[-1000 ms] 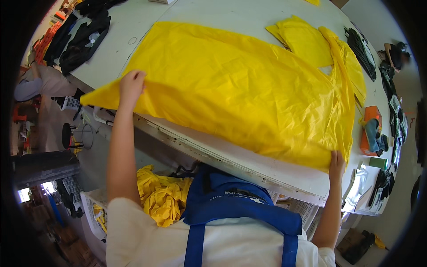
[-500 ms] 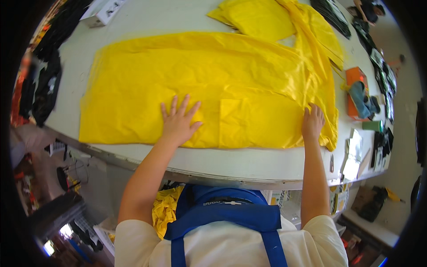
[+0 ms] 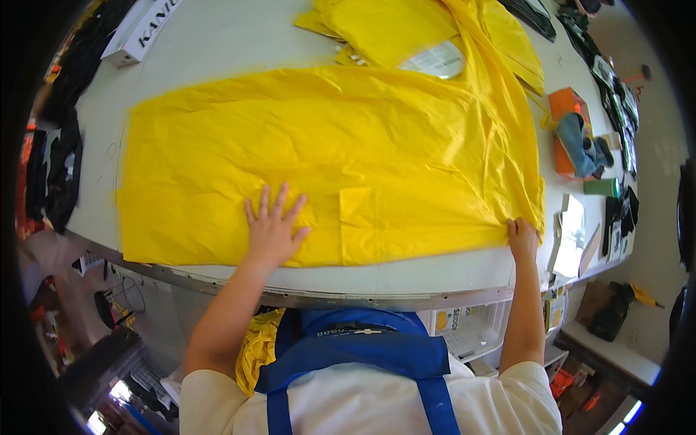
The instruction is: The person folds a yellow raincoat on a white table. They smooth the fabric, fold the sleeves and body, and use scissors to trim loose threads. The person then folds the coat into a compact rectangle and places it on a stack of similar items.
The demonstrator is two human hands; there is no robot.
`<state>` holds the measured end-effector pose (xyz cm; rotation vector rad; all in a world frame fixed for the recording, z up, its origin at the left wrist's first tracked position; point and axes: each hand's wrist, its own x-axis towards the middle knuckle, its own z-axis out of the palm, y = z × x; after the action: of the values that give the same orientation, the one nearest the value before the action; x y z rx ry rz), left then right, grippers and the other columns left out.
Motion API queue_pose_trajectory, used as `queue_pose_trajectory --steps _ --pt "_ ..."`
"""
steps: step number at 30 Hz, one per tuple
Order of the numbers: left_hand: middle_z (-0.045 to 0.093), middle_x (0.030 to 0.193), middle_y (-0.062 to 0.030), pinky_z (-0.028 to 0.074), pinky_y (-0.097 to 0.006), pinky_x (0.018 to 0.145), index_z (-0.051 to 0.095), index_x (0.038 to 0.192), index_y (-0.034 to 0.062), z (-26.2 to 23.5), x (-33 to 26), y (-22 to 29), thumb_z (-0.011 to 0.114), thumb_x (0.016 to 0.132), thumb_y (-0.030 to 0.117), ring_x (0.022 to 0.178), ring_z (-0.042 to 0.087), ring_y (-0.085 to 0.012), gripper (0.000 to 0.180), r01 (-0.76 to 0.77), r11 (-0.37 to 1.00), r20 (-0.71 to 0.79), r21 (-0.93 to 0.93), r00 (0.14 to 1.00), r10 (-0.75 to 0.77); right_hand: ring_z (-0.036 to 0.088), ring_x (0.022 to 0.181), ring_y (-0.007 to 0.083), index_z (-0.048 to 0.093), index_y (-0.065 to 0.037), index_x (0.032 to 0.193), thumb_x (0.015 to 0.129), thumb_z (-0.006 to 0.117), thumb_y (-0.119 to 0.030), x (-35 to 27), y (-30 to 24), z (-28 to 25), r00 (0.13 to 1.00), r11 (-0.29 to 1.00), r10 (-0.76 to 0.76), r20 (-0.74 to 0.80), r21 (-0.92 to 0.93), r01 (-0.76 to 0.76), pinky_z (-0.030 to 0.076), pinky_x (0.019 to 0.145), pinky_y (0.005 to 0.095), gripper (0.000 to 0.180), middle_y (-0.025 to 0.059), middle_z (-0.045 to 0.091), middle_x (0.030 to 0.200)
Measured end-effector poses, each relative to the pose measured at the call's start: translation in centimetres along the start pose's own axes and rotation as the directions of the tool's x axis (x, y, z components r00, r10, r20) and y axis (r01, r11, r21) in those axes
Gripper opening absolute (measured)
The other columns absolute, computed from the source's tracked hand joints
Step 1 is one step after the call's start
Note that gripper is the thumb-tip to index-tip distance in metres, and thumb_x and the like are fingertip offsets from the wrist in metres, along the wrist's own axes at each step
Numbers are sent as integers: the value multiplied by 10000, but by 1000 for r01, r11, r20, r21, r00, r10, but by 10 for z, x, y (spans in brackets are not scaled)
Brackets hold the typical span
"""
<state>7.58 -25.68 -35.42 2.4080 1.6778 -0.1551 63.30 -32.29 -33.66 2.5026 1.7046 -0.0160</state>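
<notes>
A shiny yellow raincoat (image 3: pixel 290 130) lies spread over the white table, with light wrinkles and a pocket (image 3: pixel 357 225) near its front edge. My left hand (image 3: pixel 272 230) rests flat on it, left of the pocket, fingers spread. At the coat's near right corner my right hand (image 3: pixel 523 235) has its fingers closed on the fabric. Creases fan out from that grip across the cloth. At the far right a narrower part of the yellow fabric runs away toward the back.
More folded yellow garments (image 3: pixel 388 25) and a clear plastic bag (image 3: pixel 436 59) lie at the back. An orange box (image 3: pixel 569 105) with blue-grey cloth, and a green cylinder (image 3: pixel 602 187), stand at right. A white box (image 3: pixel 138 32) sits back left, near black garments (image 3: pixel 65 167).
My right hand has moved toward me and slightly right, pulling the coat's near right corner. My left hand stays flat beside the pocket. The whole view has shifted a little.
</notes>
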Motion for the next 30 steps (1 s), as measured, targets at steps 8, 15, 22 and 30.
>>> queue_pose_trajectory --steps 8,15,22,30 --pt "239 1538 -97 111 -660 1080 347 1440 285 -9 -40 -10 485 893 490 1404 213 -377 600 215 971 37 -102 977 -212 139 1427 357 400 -186 1426 933 442 -359 -46 -193 25 887 886 -456 -71 61 460 55 1123 567 524 94 239 1538" --pt "75 1583 -59 72 -647 1096 173 1494 342 52 -181 -238 406 951 484 1444 77 -335 607 864 503 5 -39 503 -864 93 1440 365 365 -178 1449 928 431 -336 -55 -187 43 885 884 -465 3 -46 465 16 1122 587 548 82 198 1560" --pt "230 1534 -123 154 -635 1082 346 1444 233 7 -99 -281 481 930 429 1393 236 -357 566 759 649 23 -51 651 -759 106 1435 377 389 -150 1427 916 440 -360 -64 -175 44 872 871 -490 -21 -62 488 23 1122 587 555 106 217 1550" --pt "276 1527 -72 196 -628 1070 389 1416 303 20 82 -253 461 929 446 1375 270 -369 513 80 993 -112 87 991 -70 193 1394 408 489 -125 1342 845 547 -363 -68 -180 31 892 891 -452 0 27 452 90 1113 589 555 149 324 1482"
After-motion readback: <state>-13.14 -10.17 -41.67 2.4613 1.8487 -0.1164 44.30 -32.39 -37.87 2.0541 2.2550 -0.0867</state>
